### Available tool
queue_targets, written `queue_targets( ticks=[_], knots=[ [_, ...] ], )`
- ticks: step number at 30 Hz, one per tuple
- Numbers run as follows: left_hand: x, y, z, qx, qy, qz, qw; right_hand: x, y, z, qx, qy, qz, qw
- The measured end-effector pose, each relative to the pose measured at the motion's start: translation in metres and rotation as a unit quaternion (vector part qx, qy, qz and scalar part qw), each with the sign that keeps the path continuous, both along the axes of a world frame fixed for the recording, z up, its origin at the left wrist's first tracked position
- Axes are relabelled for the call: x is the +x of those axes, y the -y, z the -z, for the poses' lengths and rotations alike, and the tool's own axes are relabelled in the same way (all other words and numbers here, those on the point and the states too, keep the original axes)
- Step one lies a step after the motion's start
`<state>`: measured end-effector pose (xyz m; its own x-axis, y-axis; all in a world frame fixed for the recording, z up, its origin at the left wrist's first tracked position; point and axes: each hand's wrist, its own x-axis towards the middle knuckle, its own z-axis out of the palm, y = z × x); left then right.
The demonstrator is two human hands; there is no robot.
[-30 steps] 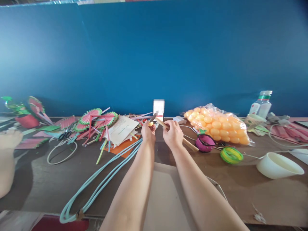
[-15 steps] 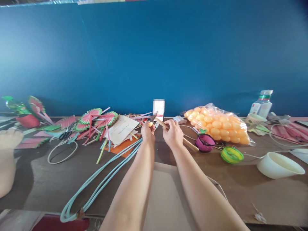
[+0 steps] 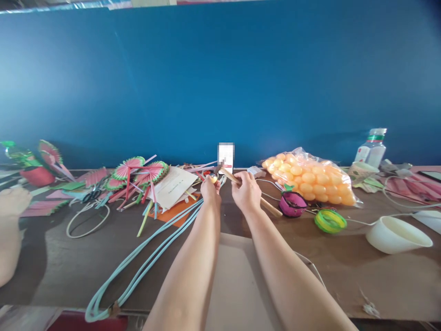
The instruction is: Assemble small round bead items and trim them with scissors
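Observation:
Near the back of the desk, my right hand (image 3: 246, 192) is wrapped round the wooden handle (image 3: 270, 207) of a hammer-like tool. Its small dark head (image 3: 218, 168) points left, close above my left fingers, and its exact kind is hard to make out. Between the closed fingertips of my left hand (image 3: 210, 189) is a small shiny yellow-orange piece (image 3: 213, 178), mostly hidden. Behind both hands a phone (image 3: 225, 158) with a lit, blurred screen stands against the blue panel.
To the right lie a clear bag of orange plastic eggs (image 3: 317, 179), a magenta pouch (image 3: 292, 204), a yellow-green ring (image 3: 330, 221) and a cream cup (image 3: 398, 235). Leftward are watermelon-pattern paper fans (image 3: 129, 169), papers (image 3: 175, 184), blue tubing (image 3: 138, 262) and another person's arm (image 3: 8, 234).
The tool's dark head has shifted slightly left, and more of the yellow piece shows in my left fingers. Both hands keep their grips; the whole view has moved slightly.

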<state>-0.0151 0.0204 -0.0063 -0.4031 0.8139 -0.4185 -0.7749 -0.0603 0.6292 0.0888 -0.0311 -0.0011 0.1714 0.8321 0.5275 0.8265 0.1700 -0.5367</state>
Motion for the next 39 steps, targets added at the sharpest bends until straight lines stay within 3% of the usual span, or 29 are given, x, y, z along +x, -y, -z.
queue_targets(
  ticks=[39],
  knots=[
    [-0.0012,-0.0049,0.0049,-0.027,-0.005,-0.009,1.000,0.0013,-0.0040,0.0033,-0.037,0.023,0.000,0.999]
  ],
)
